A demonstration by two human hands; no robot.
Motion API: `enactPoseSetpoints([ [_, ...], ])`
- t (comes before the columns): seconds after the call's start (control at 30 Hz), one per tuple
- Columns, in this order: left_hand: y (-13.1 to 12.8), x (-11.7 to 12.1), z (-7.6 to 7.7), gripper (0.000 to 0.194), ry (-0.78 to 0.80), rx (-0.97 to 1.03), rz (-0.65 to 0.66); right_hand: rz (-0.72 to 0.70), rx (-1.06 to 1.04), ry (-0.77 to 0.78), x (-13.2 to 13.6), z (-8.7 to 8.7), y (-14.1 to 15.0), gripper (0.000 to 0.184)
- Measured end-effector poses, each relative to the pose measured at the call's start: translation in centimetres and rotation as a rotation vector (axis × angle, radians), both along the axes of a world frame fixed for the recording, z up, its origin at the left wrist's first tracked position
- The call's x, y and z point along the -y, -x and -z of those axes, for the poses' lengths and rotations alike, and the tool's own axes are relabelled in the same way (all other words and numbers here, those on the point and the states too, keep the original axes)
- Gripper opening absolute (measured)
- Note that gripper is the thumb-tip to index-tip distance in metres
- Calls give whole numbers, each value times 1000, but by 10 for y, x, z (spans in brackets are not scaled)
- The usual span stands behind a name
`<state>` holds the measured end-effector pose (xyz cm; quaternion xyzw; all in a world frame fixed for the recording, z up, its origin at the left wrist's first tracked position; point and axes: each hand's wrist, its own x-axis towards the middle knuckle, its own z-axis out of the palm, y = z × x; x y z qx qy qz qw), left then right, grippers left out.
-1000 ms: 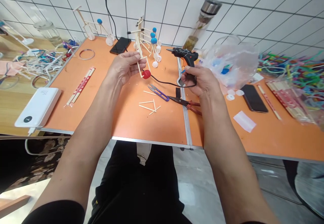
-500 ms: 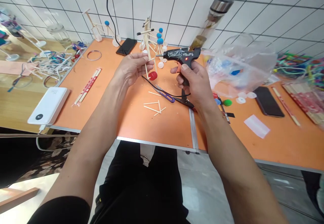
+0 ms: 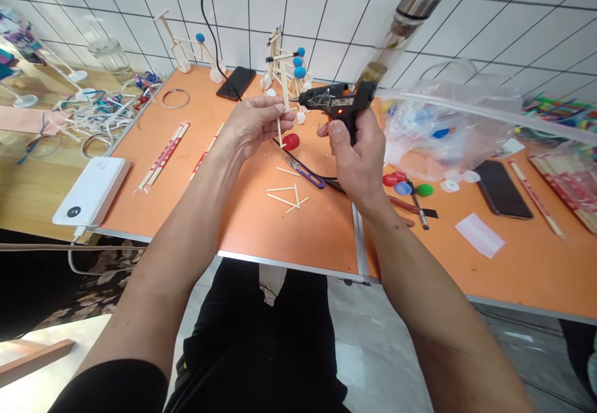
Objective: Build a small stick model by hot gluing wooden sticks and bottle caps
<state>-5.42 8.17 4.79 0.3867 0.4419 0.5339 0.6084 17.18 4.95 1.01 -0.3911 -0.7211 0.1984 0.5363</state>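
My left hand (image 3: pixel 263 124) pinches a small frame of wooden sticks (image 3: pixel 286 89) above the table, with a red bottle cap (image 3: pixel 291 142) at its lower end. In my right hand (image 3: pixel 357 158) is a black hot glue gun (image 3: pixel 333 99), its orange light lit. The nozzle points left and is at the sticks beside my left fingertips; whether it touches cannot be made out. Behind stands another stick model with blue balls (image 3: pixel 299 68). Below my hands lie several cut stick pieces (image 3: pixel 296 196) and purple-handled snips (image 3: pixel 308 173).
On the orange table (image 3: pixel 280 232) are a white power bank (image 3: pixel 93 190), wrapped chopsticks (image 3: pixel 163 157), a dark phone (image 3: pixel 236 83) and another phone (image 3: pixel 502 190). A clear plastic bag (image 3: pixel 433 127) and a tall bottle (image 3: pixel 396 40) stand near the tiled wall. Coloured caps (image 3: pixel 424 190) lie right.
The view has shifted slightly. My right hand has tilted the glue gun a little, with its nozzle still at the stick frame. My left hand keeps its pinch.
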Motion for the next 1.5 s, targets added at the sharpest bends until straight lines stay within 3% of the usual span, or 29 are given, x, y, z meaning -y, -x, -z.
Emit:
enactPoseSetpoints([
  [0.1,0,0,0,18,-6,-4,9,62,2,-32,1,0,1,57],
  [0.83,-3,4,-2,8,-11,-10,8,66,51,-37,1,-1,-1,53],
  [1.27,-3,3,-1,20,7,-3,-5,67,49,-41,1,0,-2,57],
  [1.5,-2,3,0,12,-8,-33,-7,74,58,-46,2,-1,-3,56],
])
